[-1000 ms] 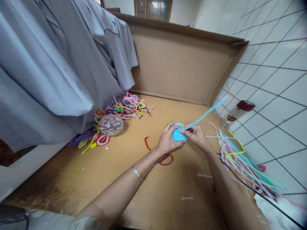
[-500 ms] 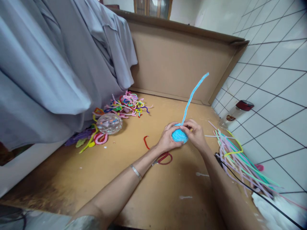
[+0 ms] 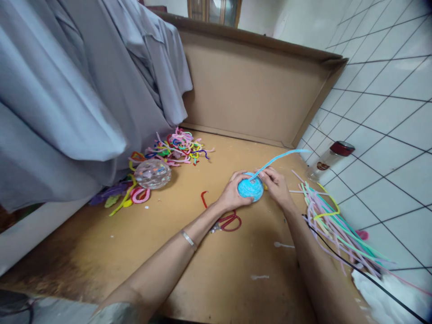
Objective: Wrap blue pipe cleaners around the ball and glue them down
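Observation:
A round blue coil of fuzzy stem is held in my left hand, whose fingers and thumb wrap its left side. From the top of the coil a loose blue strand stretches up and to the right. My right hand pinches this strand close to the coil, at its upper right. Below my left hand, red-handled scissors lie on the table, partly under the wrist. A short red stem piece rests left of the hand.
Colourful stems are heaped at the back left beside a clear faceted bowl. Long pastel stems, a red-lidded jar, a black cable and white stuffing are at the right. A cardboard panel stands behind.
The loose blue strand has swung down to the right from a steeper angle. My right hand has drawn slightly away from the coil, and more of the coil's face shows.

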